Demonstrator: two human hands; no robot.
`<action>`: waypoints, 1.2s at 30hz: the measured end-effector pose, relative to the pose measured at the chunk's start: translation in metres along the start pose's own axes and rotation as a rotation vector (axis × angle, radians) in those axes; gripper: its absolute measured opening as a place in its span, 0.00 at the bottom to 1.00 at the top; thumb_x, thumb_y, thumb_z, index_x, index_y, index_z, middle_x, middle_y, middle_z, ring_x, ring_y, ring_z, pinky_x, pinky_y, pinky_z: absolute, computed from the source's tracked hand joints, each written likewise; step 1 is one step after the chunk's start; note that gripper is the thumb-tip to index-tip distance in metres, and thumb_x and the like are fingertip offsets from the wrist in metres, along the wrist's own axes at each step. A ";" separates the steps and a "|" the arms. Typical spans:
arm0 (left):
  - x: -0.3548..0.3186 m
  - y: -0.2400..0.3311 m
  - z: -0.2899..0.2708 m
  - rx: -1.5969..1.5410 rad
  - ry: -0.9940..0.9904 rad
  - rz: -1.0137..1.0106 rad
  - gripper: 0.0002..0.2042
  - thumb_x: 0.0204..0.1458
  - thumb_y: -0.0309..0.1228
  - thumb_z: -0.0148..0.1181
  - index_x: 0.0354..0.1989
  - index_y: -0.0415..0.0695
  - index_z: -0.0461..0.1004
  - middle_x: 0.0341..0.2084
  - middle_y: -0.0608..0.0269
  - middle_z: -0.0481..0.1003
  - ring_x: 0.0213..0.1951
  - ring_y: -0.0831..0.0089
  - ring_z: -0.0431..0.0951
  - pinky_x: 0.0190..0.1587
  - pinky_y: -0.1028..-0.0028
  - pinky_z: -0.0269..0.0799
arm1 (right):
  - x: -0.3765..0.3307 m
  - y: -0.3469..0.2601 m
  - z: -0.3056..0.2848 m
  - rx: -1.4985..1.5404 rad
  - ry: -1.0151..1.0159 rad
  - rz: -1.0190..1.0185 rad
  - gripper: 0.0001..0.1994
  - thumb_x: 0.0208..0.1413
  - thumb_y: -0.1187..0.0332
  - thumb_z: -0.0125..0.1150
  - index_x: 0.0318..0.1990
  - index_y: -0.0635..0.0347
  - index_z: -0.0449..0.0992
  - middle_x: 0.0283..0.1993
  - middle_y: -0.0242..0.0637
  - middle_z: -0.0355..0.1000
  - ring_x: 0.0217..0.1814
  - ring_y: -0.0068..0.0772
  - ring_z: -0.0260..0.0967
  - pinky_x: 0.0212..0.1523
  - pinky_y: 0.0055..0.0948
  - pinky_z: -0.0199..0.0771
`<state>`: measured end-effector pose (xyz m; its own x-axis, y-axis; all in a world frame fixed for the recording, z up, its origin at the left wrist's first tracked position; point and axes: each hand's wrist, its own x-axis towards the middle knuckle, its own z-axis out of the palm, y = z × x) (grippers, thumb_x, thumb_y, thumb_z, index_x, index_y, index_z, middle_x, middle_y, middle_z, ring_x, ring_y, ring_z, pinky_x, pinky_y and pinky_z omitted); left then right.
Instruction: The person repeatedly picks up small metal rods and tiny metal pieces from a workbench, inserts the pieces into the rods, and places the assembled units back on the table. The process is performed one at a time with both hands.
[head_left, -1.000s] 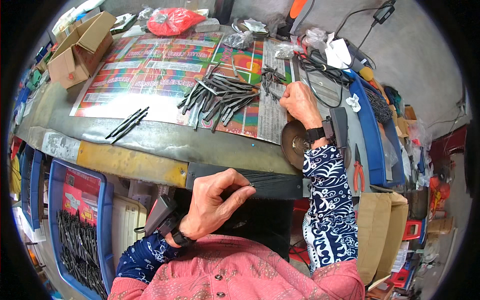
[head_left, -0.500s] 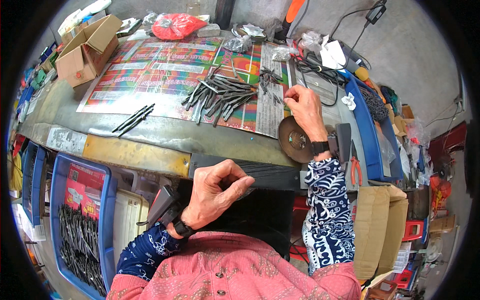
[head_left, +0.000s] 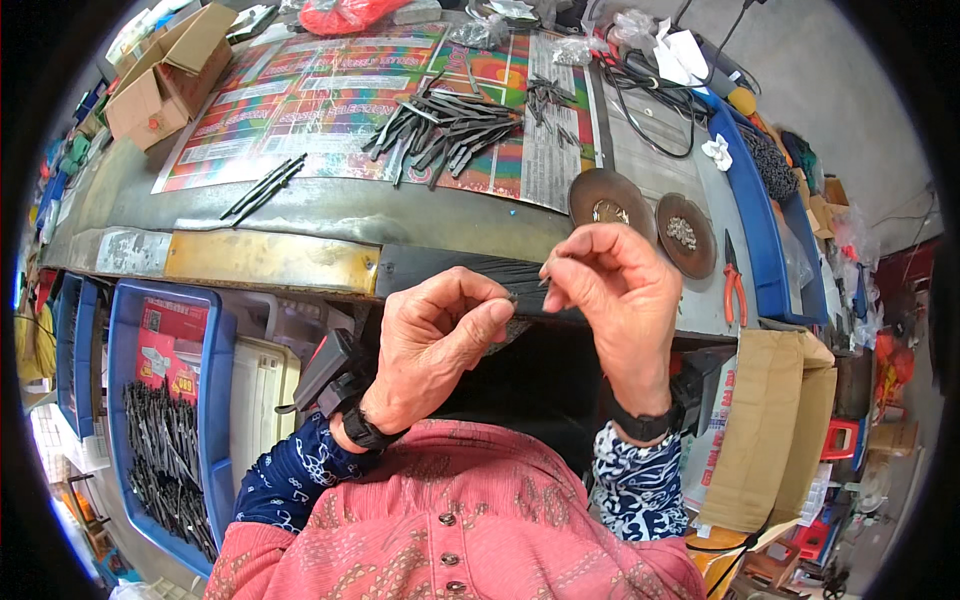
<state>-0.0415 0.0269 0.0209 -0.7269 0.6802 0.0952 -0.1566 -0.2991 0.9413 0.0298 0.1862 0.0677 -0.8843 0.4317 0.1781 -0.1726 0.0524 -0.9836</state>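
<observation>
Left hand [head_left: 435, 338]: thumb and forefinger pinch a small dark piece [head_left: 513, 297] — it pokes out just past their tips, its shape too small to tell.
Right hand [head_left: 628, 300]: thumb and forefinger pressed together near the left fingertips, a gap between the two hands; whether they grip anything is too small to tell.
Dark strips [head_left: 445, 128]: heaped on the printed sheet [head_left: 300, 130], beyond both hands and well apart from the fingers.
Dishes: one brown dish [head_left: 589, 192] just beyond the right hand; a second dish [head_left: 701, 260] — holding small pale bits — beside it.
Pliers [head_left: 737, 287]: orange-handled, on the bench right of the second dish.
</observation>
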 end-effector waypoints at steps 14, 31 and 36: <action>-0.012 -0.001 0.007 -0.029 -0.022 -0.022 0.06 0.58 0.28 0.58 0.36 0.36 0.74 0.22 0.67 0.74 0.19 0.88 0.64 0.20 0.86 0.57 | -0.024 0.008 0.015 0.198 0.073 -0.023 0.06 0.56 0.76 0.62 0.37 0.69 0.73 0.32 0.35 0.74 0.27 0.20 0.71 0.28 0.19 0.74; -0.013 -0.004 0.008 -0.043 -0.003 -0.038 0.06 0.59 0.27 0.58 0.35 0.37 0.74 0.20 0.70 0.73 0.20 0.90 0.65 0.21 0.87 0.58 | -0.027 0.014 0.015 0.185 0.089 -0.007 0.06 0.56 0.75 0.62 0.37 0.68 0.73 0.32 0.35 0.74 0.27 0.20 0.71 0.28 0.19 0.73; -0.013 -0.004 0.007 -0.053 -0.009 -0.037 0.06 0.59 0.28 0.58 0.35 0.37 0.74 0.21 0.70 0.73 0.19 0.89 0.65 0.20 0.86 0.59 | -0.027 0.014 0.016 0.186 0.095 0.011 0.04 0.57 0.76 0.60 0.36 0.67 0.72 0.31 0.38 0.74 0.25 0.22 0.71 0.27 0.20 0.73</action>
<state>-0.0266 0.0244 0.0179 -0.7139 0.6973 0.0641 -0.2183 -0.3086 0.9258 0.0446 0.1607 0.0494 -0.8431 0.5149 0.1554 -0.2481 -0.1159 -0.9618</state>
